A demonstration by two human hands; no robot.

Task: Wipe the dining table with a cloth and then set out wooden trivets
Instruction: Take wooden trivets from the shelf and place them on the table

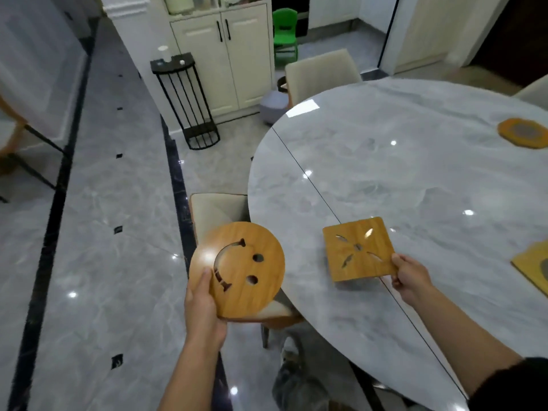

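Note:
A round wooden trivet with a smiley cut-out [237,268] is held off the table's left edge, over a chair, by my left hand [201,307], thumb on top. A square wooden trivet with leaf-shaped cuts [358,249] hovers low over the grey marble dining table [415,173] near its front edge; my right hand [410,277] pinches its right corner. Two more wooden trivets lie on the table: an octagonal one [523,132] at the far right and a square one [533,268] cut off by the right edge. No cloth is in view.
A cream chair [216,209] is tucked under the table's left side, another [323,72] at its far side. A black wire stand [184,99] and white cabinets [225,54] stand behind. Glossy grey floor stretches to the left. A green plastic chair [285,34] is in the background.

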